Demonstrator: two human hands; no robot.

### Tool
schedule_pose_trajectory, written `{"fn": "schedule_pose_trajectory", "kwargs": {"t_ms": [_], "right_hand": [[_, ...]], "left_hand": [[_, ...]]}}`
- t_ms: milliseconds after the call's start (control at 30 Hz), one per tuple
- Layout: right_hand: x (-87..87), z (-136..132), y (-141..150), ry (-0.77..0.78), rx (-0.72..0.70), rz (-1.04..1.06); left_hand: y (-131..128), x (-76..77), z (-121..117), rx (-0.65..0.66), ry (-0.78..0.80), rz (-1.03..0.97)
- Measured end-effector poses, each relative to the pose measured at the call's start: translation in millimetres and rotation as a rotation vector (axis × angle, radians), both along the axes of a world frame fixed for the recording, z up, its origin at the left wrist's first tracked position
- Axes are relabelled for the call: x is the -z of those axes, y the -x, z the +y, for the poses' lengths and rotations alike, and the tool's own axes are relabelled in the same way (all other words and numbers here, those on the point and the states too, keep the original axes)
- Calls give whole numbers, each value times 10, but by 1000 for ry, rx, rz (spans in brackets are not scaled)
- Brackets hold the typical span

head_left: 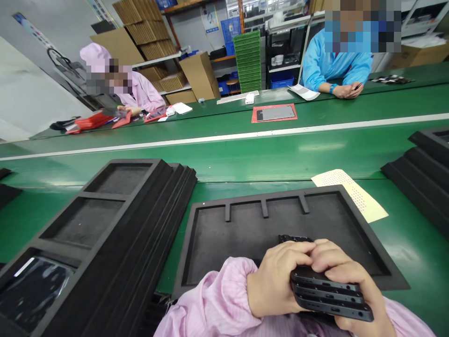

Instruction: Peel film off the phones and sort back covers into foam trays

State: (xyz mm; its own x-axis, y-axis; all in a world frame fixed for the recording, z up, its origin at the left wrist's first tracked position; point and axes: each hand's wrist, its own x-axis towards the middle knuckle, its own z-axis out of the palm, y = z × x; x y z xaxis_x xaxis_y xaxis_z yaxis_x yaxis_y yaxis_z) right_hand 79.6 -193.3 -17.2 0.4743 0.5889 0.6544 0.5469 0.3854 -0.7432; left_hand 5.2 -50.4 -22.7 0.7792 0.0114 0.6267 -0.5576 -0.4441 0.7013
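A small stack of black phones is held between my two hands, its port ends facing me. My left hand wraps round the stack from the left, and my right hand grips it from the right with the fingers over the top. The far end of the stack, with camera lenses, shows beyond my fingers. Beneath and beyond my hands lies a black foam tray with short dividers along its far side. The middle of the phones is hidden under my fingers.
Stacked black foam trays stand at left, the top one holding a dark glossy phone. More trays sit at right, near a yellow sticker sheet. Across the green conveyor, two people work; a phone-shaped panel lies on red material.
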Motion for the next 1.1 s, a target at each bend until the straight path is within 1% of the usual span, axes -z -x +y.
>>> {"fn": "schedule_pose_trajectory", "kwargs": {"t_ms": [233,433,600,767,1100], "right_hand": [[13,-15,-1,4,3,8],[-9,-7,-3,13,6,4],[-42,31,-30,23,12,-6],[-14,29,-34,21,8,6],[-19,25,-44,20,12,0]], "left_hand": [[11,-9,5,11,-1,-6],[4,-14,12,-5,14,2],[-36,-56,18,-45,52,-11],[-69,-92,10,-64,77,-44],[-65,-78,-12,-76,65,-45]]}}
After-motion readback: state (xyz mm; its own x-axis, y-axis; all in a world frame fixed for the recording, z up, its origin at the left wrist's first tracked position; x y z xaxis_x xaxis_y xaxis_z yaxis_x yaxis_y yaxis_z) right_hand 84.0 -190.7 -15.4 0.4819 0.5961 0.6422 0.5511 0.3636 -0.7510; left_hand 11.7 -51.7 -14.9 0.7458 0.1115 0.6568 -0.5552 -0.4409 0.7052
